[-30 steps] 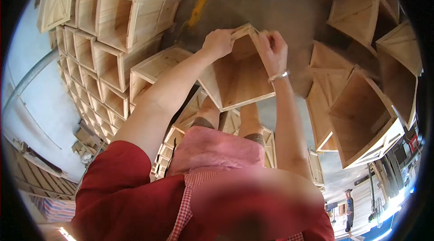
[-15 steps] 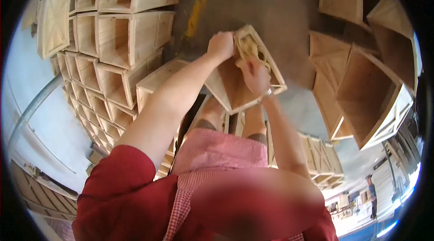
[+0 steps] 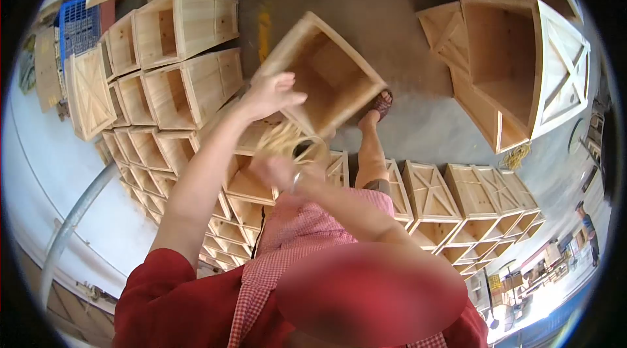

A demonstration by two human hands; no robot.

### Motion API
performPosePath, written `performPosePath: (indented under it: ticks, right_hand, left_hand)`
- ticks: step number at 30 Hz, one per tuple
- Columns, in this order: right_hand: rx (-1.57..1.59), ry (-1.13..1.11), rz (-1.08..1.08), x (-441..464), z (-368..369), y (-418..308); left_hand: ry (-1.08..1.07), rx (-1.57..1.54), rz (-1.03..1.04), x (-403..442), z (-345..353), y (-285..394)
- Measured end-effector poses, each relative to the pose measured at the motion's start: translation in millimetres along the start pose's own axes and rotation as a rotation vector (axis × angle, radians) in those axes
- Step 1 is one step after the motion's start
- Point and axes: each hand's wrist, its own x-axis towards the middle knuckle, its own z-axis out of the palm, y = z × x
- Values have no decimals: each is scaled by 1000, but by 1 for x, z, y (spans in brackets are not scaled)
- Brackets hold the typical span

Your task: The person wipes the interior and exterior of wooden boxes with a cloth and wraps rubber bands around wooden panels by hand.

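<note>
A wooden crate with its open side facing up stands tilted on the floor in front of me. Close to its left rim is my left hand, its fingers apart and nothing in them; whether it touches the rim I cannot tell. Lower down, near my apron, my right hand is blurred by motion. It grips a looped bundle of pale yellow strips, whose material I cannot make out. The bundle lies outside the crate, by its lower left corner.
Stacked wooden crates line the left side. More crates stand at the right, and another row is lower right. A similar yellow bundle lies on the floor. My sandalled foot is beside the crate. A person stands far right.
My right hand has come out of the crate with the yellow bundle, moving left and toward me. My left hand has let go of the rim and opened. The crate's opening now faces up more.
</note>
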Motion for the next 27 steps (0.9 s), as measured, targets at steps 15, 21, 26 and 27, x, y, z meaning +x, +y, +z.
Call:
performPosePath:
  ticks: [15,21,26,27]
  right_hand:
    - [461,610,374,-209,-158,94]
    - [209,961,438,-233,-234,174]
    - [39,1089,401,-210,-269,195]
    - [78,1153,313,-207,-266,194]
  left_hand:
    - [905,-778,-344,195,200,-4]
    - [485,-859,-280,0,136,-29]
    - [320,-699,-264,-146,95,39]
    - [300,-688,-271,-166,93,55]
